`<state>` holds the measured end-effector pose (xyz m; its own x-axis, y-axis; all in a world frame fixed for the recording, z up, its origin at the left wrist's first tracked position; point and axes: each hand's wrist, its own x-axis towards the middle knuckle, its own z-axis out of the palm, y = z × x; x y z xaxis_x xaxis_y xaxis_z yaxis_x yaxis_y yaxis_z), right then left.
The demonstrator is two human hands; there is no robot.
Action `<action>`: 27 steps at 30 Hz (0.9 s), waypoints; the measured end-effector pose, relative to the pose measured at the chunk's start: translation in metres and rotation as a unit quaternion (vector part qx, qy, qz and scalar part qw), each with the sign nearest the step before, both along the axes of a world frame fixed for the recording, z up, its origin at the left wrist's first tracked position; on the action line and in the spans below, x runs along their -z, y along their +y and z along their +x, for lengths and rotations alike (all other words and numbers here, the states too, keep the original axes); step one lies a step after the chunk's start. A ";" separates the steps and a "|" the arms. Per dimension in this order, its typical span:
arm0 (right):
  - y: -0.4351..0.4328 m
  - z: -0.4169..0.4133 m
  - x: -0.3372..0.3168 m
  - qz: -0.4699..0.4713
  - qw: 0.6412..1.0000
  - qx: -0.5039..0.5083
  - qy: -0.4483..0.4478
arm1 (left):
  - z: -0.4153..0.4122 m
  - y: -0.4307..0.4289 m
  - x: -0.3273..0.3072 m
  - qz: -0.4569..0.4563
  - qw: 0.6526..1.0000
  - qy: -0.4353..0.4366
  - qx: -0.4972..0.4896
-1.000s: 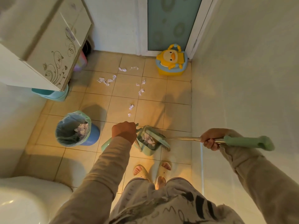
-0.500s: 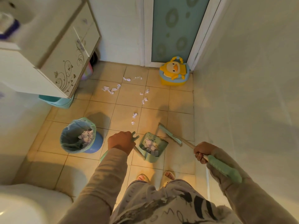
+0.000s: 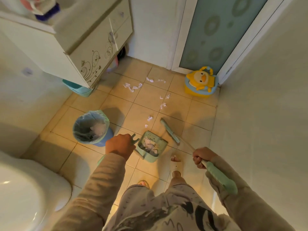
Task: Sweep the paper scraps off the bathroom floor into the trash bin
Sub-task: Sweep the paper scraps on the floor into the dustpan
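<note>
A round blue trash bin (image 3: 107, 135), lined with thin crinkled plastic, is seen near the left edge of the glossy tiled floor (image 3: 145, 100). The dustpan handle is gripped by the left hand (image 3: 119, 145), fingers curled tight. Crumpled paper is held in the pale green plastic dustpan (image 3: 150, 158). White paper scraps (image 3: 150, 118) are scattered mid-floor and toward the far edge. The broom (image 3: 168, 130), flat-headed, is clenched by its slim metal shaft in the fisted right hand (image 3: 200, 157).
</note>
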<state>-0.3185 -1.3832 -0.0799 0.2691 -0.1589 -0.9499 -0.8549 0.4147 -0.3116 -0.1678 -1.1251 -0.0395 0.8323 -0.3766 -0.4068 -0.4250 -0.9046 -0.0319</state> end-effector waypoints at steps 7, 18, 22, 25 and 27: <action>-0.070 0.050 0.006 -0.020 0.994 -0.102 -0.020 | 0.027 -0.037 -0.008 0.024 0.996 0.021 -0.085; -0.146 0.137 -0.001 -0.080 0.958 -0.274 -0.005 | 0.021 -0.070 -0.009 0.050 0.978 0.024 -0.201; -0.149 0.164 0.004 -0.113 0.945 -0.307 0.002 | 0.013 -0.072 -0.005 0.053 0.971 0.021 -0.233; -0.141 0.186 0.005 -0.134 0.925 -0.356 0.012 | 0.013 -0.075 -0.004 0.052 0.967 0.016 -0.247; -0.132 0.199 0.006 -0.133 0.914 -0.383 0.027 | 0.015 -0.078 -0.003 0.051 0.966 0.012 -0.252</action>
<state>-0.1199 -1.5151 -0.0864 0.3527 -0.1705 -0.9201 -0.8795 -0.3960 -0.2638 -0.1531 -1.2027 -0.0362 0.8892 0.1171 -0.4422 0.0670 -0.9896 -0.1274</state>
